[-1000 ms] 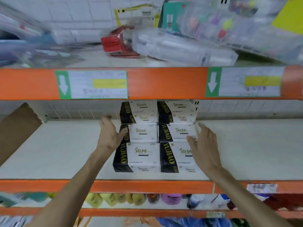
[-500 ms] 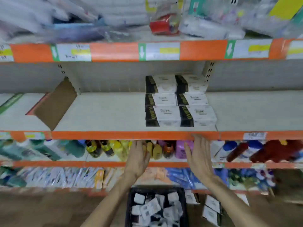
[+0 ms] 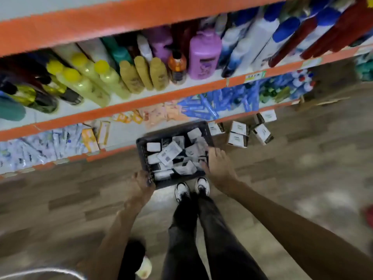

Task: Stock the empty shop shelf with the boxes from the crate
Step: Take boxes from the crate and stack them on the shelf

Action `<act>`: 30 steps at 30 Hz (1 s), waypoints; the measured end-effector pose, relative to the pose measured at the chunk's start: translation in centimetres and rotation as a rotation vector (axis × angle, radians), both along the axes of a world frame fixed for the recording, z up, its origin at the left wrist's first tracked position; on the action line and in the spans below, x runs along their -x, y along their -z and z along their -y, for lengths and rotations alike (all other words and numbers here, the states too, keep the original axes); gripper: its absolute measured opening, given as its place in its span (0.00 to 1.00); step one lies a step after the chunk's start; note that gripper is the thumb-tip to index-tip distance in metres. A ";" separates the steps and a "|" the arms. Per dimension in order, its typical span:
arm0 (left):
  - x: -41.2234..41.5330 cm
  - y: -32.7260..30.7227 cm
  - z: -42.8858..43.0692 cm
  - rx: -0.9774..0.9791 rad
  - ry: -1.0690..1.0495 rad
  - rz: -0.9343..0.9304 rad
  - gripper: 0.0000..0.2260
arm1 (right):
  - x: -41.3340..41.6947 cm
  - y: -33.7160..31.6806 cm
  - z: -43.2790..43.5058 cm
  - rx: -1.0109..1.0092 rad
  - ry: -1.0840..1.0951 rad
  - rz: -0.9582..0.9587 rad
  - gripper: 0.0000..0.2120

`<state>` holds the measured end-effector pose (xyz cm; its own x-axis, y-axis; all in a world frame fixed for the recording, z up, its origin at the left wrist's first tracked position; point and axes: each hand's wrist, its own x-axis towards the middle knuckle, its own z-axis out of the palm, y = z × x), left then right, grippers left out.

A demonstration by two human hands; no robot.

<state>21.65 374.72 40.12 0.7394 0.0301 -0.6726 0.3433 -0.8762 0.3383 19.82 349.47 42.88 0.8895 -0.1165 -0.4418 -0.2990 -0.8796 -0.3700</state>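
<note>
A black plastic crate (image 3: 142, 150) stands on the floor in front of my shoes, holding several white and black boxes (image 3: 169, 154) in a loose heap. My left hand (image 3: 141, 183) hovers at the crate's near left corner with loosely curled fingers and holds nothing. Over the crate's right edge, my right hand (image 3: 218, 167) has its fingers stretched out, fingertips close to the boxes. The frame is blurred. The shelf with the stacked boxes is out of view above; only an orange shelf edge (image 3: 121, 19) shows at the top.
More of the same boxes (image 3: 238, 136) lie on the wooden floor right of the crate. Bottles (image 3: 203, 55) fill the shelf below the orange edge, and packets (image 3: 210, 106) fill the lower shelves. My shoes (image 3: 182, 191) stand just behind the crate.
The view has swung down from the shelf to the floor. Both hands have left the stacked boxes and dropped to the crate, left to its corner and right over its right edge.
</note>
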 end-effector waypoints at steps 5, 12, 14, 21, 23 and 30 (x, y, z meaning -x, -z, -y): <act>1.8 12.2 1.9 0.015 -0.018 -0.091 0.17 | 1.2 13.3 1.1 -0.052 0.105 -0.112 0.28; -0.9 33.1 3.6 -0.177 0.115 -0.070 0.31 | 1.9 34.5 2.4 -0.072 0.032 -0.273 0.27; -2.2 37.8 4.2 -0.208 0.130 -0.043 0.34 | 1.6 39.6 1.9 -0.101 0.012 -0.315 0.30; -4.9 48.9 6.2 -0.343 0.210 0.096 0.45 | 1.5 50.8 -1.9 -0.091 -0.044 -0.298 0.36; -5.1 50.1 6.2 -0.342 0.162 0.152 0.43 | 1.7 51.8 -2.2 -0.095 -0.007 -0.253 0.34; -4.1 46.3 6.6 -0.334 0.080 0.114 0.38 | 0.6 49.7 -1.9 -0.132 0.052 -0.202 0.27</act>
<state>25.72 368.11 -6.14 0.8183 0.1730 -0.5481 0.2455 -0.9675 0.0612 19.18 351.35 -6.82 0.7758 -0.0893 -0.6246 -0.4225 -0.8088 -0.4091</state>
